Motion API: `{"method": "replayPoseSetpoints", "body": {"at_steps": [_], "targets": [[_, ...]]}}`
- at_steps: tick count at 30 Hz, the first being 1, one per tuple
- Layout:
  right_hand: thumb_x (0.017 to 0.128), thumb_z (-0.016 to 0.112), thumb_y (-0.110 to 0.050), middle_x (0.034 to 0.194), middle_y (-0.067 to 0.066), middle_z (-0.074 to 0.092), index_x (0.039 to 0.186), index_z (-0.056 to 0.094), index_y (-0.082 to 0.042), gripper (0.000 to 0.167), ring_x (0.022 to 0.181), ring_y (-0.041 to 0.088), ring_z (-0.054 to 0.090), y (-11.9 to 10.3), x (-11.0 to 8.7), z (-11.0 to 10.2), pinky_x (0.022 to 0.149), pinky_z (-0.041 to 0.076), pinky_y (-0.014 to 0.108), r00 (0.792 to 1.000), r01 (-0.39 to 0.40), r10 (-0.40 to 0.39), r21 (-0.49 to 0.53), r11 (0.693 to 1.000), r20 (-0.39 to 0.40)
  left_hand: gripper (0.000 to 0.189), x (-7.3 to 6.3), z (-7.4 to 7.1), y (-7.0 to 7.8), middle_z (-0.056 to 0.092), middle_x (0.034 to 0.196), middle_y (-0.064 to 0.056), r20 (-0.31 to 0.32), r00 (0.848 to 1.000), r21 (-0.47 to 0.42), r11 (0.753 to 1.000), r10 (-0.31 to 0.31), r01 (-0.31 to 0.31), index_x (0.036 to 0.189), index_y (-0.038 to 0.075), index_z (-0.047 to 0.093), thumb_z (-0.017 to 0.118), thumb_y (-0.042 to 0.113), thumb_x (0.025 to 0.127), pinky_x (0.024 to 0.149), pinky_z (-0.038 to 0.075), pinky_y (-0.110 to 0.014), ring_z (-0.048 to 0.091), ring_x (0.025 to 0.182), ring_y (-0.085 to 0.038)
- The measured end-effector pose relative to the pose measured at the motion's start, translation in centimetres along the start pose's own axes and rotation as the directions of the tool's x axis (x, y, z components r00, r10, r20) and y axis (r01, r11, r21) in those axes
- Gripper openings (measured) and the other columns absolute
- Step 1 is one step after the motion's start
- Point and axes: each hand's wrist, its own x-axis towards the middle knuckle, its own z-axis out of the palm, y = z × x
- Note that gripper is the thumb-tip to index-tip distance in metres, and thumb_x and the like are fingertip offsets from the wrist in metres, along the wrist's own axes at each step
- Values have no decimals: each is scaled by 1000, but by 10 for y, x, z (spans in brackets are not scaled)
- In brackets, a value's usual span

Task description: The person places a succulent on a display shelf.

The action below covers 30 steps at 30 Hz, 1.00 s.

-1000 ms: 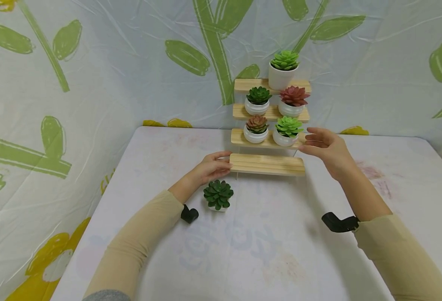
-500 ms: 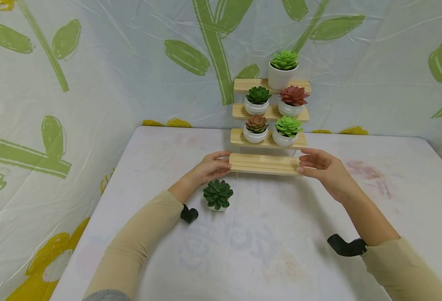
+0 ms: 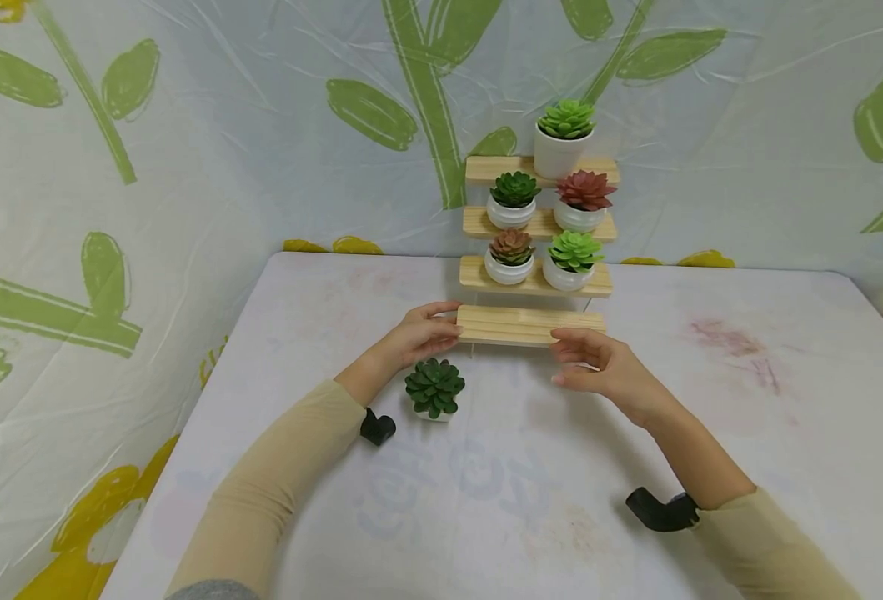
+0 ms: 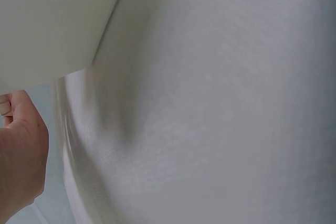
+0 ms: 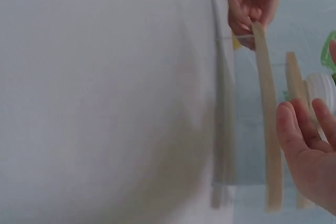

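Observation:
A tiered wooden plant stand [image 3: 512,325] stands at the back of the table. My left hand [image 3: 418,335] grips the left end of its bottom shelf; the right wrist view shows the fingers around the plank [image 5: 269,119]. My right hand [image 3: 614,375] hovers by the front edge of that shelf, fingers loosely bent and holding nothing. A dark green succulent [image 3: 435,385] in a white pot sits on the table just below my left hand. In the left wrist view, a large white surface [image 4: 47,30] partly hides the left hand [image 4: 26,150].
Upper shelves carry a bright green succulent [image 3: 564,137] on top, then dark green [image 3: 514,200] and red ones [image 3: 584,200], then brownish [image 3: 511,257] and light green ones [image 3: 572,260]. A leaf-printed cloth [image 3: 261,125] hangs behind the table [image 3: 546,517].
My right hand has come down from beside the third shelf, past the bottom shelf's right end, then left to its front. The left hand stays at the left end.

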Motion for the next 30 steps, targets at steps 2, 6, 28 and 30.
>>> {"method": "replayPoseSetpoints", "body": {"at_steps": [2, 6, 28, 30], "targets": [[80, 71, -2, 122, 9, 53, 133, 43, 4, 60, 108, 24, 51, 3, 3, 7, 81, 50, 23, 1000, -4, 4, -6, 1000, 22, 55, 0, 0, 0, 50, 121, -16, 0, 1000, 1, 1000, -1, 1, 137, 5, 46, 55, -12, 86, 66, 52, -19, 57, 79, -15], [79, 71, -1, 125, 27, 46, 134, 40, 8, 64, 110, 36, 47, 9, 10, 22, 80, 50, 25, 997, -14, 14, 9, 1000, 77, 55, 0, 0, 1, 51, 117, -14, 2, 1000, -4, 1000, -1, 1, 137, 5, 45, 55, -13, 86, 65, 52, -19, 57, 78, -14], [73, 79, -7, 129, 16, 49, 137, 41, 1, 74, 111, 31, 48, 9, 44, 97, 91, 47, 39, 966, -1, 14, -51, 999, 257, 54, -1, -1, 0, 52, 110, -11, 25, 999, 4, 1000, 22, -22, 138, 4, 44, 55, -11, 87, 67, 52, -19, 57, 76, -13], [73, 79, -7, 127, 15, 50, 136, 41, 2, 74, 110, 29, 48, 9, 46, 102, 91, 47, 38, 966, 3, 13, -61, 998, 258, 54, -1, -1, 0, 52, 108, -11, 29, 999, 4, 1000, 23, -23, 138, 4, 44, 55, -11, 87, 67, 51, -19, 57, 76, -13]]}}
